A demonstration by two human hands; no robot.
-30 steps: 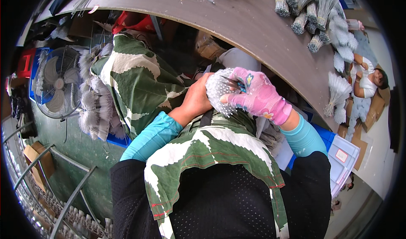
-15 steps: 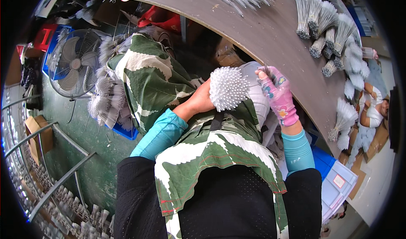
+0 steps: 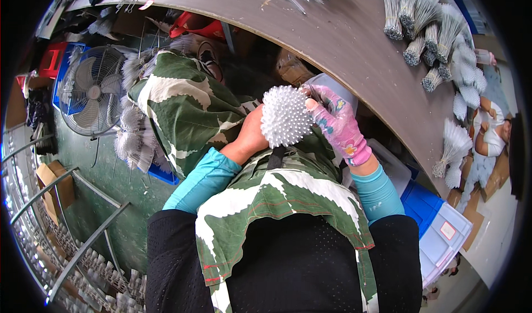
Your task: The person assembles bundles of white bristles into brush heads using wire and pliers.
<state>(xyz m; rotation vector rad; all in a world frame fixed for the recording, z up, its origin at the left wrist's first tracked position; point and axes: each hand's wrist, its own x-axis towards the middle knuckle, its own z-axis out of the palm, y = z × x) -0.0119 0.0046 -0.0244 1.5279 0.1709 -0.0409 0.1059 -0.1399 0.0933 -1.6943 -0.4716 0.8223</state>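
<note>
My left hand (image 3: 250,133) is bare and closed around a bundle of thin stems (image 3: 287,116). The bundle's domed end is covered in small white bead-like tips and faces up over my lap; the rest of it is hidden. My right hand (image 3: 338,119) wears a pink flowered glove with bare fingertips. Its thumb and fingers are pinched at the dome's upper right edge. A thin dark piece shows between them, too small to name.
A brown tabletop (image 3: 354,52) curves ahead, with bundles of thin wire brushes (image 3: 421,22) at its right. A standing fan (image 3: 93,93) and metal rack (image 3: 83,252) are at left. A blue-and-white bin (image 3: 438,232) stands at right; another person (image 3: 490,127) sits beyond the table.
My right hand has moved left, from apart to the bundle's edge. The bundle in my left hand has shifted slightly left, and the whole view has turned a little.
</note>
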